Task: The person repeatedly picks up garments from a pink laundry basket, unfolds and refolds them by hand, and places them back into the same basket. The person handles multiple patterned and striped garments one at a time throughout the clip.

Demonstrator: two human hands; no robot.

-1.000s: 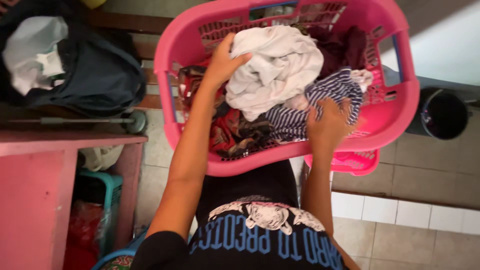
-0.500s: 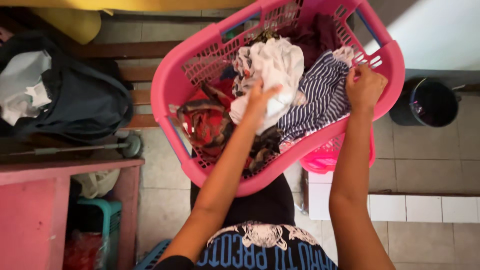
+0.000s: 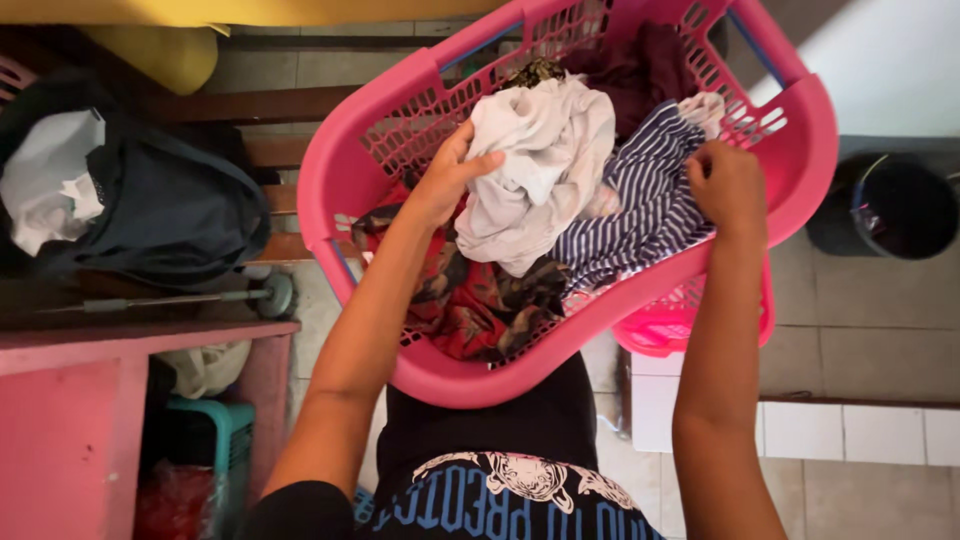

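Grey floor tiles (image 3: 880, 330) and a white tiled ledge (image 3: 850, 435) lie below the hands. Left of the left hand (image 3: 447, 180) a dark bag (image 3: 150, 215) rests on a wooden bench (image 3: 270, 105), above a pink table (image 3: 90, 350); right of the right hand (image 3: 728, 185) stands a black bucket (image 3: 900, 205). Between both hands, the tilted pink laundry basket (image 3: 430, 370) holds clothes. The left hand grips a white cloth (image 3: 540, 170); the right hand is closed on a striped garment (image 3: 640, 215). Under the left hand lies a red patterned cloth (image 3: 470, 300).
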